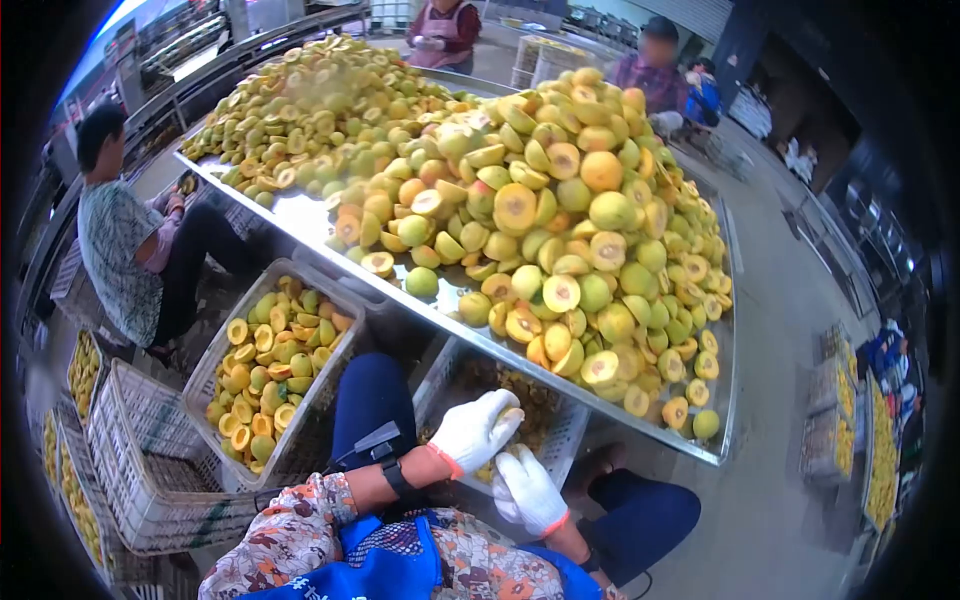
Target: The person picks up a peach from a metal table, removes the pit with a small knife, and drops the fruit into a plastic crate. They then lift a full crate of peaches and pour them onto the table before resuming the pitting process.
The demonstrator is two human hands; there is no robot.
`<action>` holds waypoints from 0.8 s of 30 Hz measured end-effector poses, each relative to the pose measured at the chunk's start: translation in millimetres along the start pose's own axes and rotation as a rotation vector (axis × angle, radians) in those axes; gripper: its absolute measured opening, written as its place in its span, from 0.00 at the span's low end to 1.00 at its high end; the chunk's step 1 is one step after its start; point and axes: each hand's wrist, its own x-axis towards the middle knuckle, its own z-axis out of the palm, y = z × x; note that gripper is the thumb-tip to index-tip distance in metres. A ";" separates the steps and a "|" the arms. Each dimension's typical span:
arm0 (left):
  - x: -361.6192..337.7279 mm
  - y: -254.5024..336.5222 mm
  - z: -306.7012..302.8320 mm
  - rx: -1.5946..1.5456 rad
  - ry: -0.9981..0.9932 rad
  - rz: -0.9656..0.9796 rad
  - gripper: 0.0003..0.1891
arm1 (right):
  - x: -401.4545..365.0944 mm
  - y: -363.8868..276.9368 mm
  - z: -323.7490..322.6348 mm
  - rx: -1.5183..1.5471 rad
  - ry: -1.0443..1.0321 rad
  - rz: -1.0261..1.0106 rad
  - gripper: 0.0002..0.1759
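Observation:
My left hand (474, 432), in a white glove, is closed round a piece of yellow fruit (510, 414) that shows at its fingertips. My right hand (527, 488), gloved too, is just below and to the right, its fingers curled; what they hold, if anything, is hidden. Both are over a grey crate (568, 440) with brown pits and scraps (540, 405) in it. Beyond them, halved yellow-green fruits (590, 215) are heaped on a metal table (715, 445).
Left of my knee is a crate (205, 385) of halved fruit, beside a white crate (120, 440). A person (125, 230) sits at the left. Two more people (445, 35) (648, 75) are behind the table. Stacked crates (828, 440) stand at the right.

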 end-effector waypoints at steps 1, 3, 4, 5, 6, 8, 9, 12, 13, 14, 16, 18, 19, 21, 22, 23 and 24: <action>2.2 -0.6 -1.6 -0.261 -0.084 -0.180 0.12 | -9.3 -6.6 21.6 -0.139 0.065 -0.040 0.07; 0.9 -2.9 -1.9 -0.323 -0.069 -0.167 0.12 | -13.5 -9.8 32.5 -0.150 0.092 -0.058 0.05; 0.4 -3.4 -2.7 -0.383 -0.068 -0.148 0.12 | -15.3 -11.2 36.5 -0.152 0.126 -0.083 0.10; 0.8 -3.9 -4.4 -0.444 -0.113 -0.193 0.12 | -20.8 -14.3 41.0 -0.154 0.125 -0.079 0.10; 0.9 -6.3 -5.9 -0.443 -0.111 -0.193 0.12 | -26.7 -18.7 45.0 -0.120 0.081 -0.034 0.09; 1.7 -15.3 -8.5 -0.611 -0.256 -0.154 0.14 | -30.2 -21.3 42.6 -0.084 0.037 0.009 0.09; 1.8 -18.7 -10.2 -0.611 -0.256 -0.154 0.14 | -30.0 -18.9 37.3 -0.022 -0.038 0.032 0.09; 5.4 -27.0 -12.6 -0.815 -0.397 -0.208 0.14 | -27.7 -19.1 28.6 0.090 -0.148 0.075 0.11; 9.3 -29.7 -13.7 -0.798 -0.400 -0.083 0.14 | -28.2 -18.1 27.5 0.142 -0.182 0.095 0.12; 12.3 -32.2 -13.9 -0.785 -0.405 0.035 0.15 | -27.8 -19.3 28.0 0.153 -0.193 0.091 0.14; 19.1 -33.5 -14.2 -0.807 -0.398 0.086 0.19 | -25.8 -20.8 26.2 0.221 -0.211 0.105 0.15; 26.0 -30.9 -15.1 -0.763 -0.368 0.131 0.20 | -21.3 -21.5 22.2 0.333 -0.226 0.150 0.14; 27.5 -27.2 -17.9 -0.802 -0.387 0.057 0.18 | -19.8 -21.9 23.4 0.343 -0.213 0.144 0.14; 33.8 -26.2 -17.0 -0.826 -0.387 0.035 0.16 | -15.6 -22.3 25.7 0.344 -0.205 0.093 0.14; 36.8 -28.2 -14.8 -0.836 -0.390 0.028 0.16 | -14.3 -21.3 30.3 0.335 -0.214 0.052 0.14; 39.8 -31.2 -14.1 -0.878 -0.440 0.006 0.17 | -15.0 -21.3 38.2 0.223 -0.153 -0.028 0.14; 44.2 -31.6 -15.2 -0.916 -0.486 -0.007 0.17 | -12.5 -19.7 39.0 0.233 -0.148 -0.031 0.14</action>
